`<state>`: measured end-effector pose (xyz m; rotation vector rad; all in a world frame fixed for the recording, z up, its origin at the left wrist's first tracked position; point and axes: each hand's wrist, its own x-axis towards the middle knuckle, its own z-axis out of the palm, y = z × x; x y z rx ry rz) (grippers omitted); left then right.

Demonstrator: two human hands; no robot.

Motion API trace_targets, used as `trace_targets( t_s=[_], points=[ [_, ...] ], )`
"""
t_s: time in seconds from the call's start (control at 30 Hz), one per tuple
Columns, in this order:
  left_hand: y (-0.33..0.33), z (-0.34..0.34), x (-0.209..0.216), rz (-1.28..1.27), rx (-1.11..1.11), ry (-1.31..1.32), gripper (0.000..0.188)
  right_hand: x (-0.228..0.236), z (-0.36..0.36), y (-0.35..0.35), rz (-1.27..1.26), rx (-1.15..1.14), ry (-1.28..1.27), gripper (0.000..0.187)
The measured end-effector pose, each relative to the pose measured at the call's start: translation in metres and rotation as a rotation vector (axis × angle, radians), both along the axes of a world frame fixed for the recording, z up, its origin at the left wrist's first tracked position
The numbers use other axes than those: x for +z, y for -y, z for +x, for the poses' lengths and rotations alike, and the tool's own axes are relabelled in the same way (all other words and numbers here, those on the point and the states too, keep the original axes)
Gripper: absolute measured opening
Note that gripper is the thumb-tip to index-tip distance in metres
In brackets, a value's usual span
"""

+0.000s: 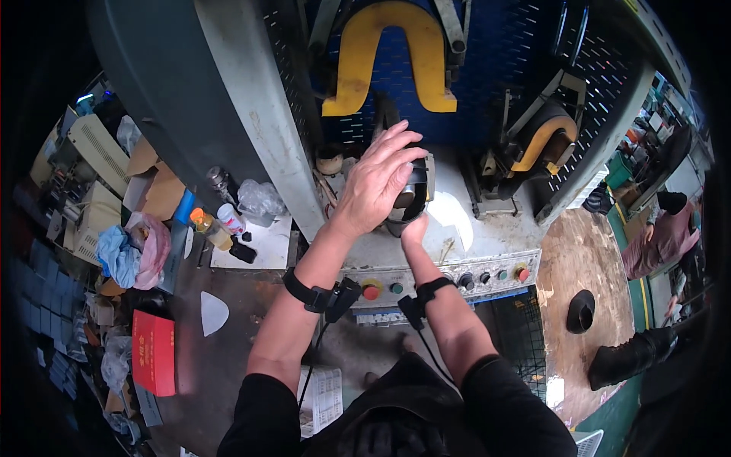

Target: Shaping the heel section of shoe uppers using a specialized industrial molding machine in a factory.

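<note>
In front of me on the machine, a black shoe upper sits at a metal form, its opening toward me. My left hand lies over the top of it with the fingers stretched out, pointing up and to the right. Below it, my right hand holds the near edge of the upper; its fingers are mostly hidden behind the piece. Above both hands hangs a yellow U-shaped clamp. To the right, a second yellow clamp is closed around a dark form.
A control panel with coloured buttons runs under my forearms. Another black upper and a black boot stand on the wooden table. At left are a red box and bottles. A co-worker is far right.
</note>
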<state>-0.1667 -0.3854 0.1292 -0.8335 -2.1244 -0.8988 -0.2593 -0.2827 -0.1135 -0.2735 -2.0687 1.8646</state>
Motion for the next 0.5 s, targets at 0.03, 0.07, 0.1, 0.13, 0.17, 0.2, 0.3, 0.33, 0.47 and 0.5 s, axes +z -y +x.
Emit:
trace_targets(
  t_s=[0.03,0.07,0.1,0.13,0.17,0.2,0.3,0.33,0.47,0.5],
  points=[
    [0.004,0.005,-0.002,0.066,-0.030,0.034,0.031,0.000,-0.006,0.003,-0.013,0.016,-0.068,0.043],
    [0.010,0.011,-0.006,0.130,-0.054,0.069,0.032,-0.002,-0.009,0.009,-0.030,0.037,-0.135,0.040],
    [0.009,0.018,-0.012,0.168,-0.062,0.087,0.035,-0.012,-0.019,0.005,0.027,0.090,-0.256,0.037],
    [0.009,0.025,-0.020,0.174,-0.071,0.089,0.035,-0.023,-0.027,-0.001,-0.005,0.137,-0.236,0.039],
    [0.002,0.032,-0.030,0.293,-0.035,0.131,0.033,-0.036,-0.051,-0.018,0.052,0.083,-0.286,0.042],
    [-0.005,0.039,-0.041,0.414,-0.006,0.178,0.032,-0.049,-0.074,-0.039,0.115,0.023,-0.334,0.048],
    [0.038,0.075,-0.117,0.522,0.161,0.429,0.029,-0.031,-0.063,0.006,-0.245,0.179,-0.441,0.048],
    [0.044,0.089,-0.132,0.577,0.201,0.532,0.028,-0.021,-0.058,0.014,-0.251,0.184,-0.436,0.048],
    [0.048,0.113,-0.172,0.629,0.204,0.663,0.027,0.006,-0.054,0.029,0.375,-0.104,-0.274,0.027],
    [0.047,0.117,-0.176,0.636,0.207,0.717,0.027,0.013,-0.059,0.032,0.214,-0.086,-0.196,0.028]
  ],
)
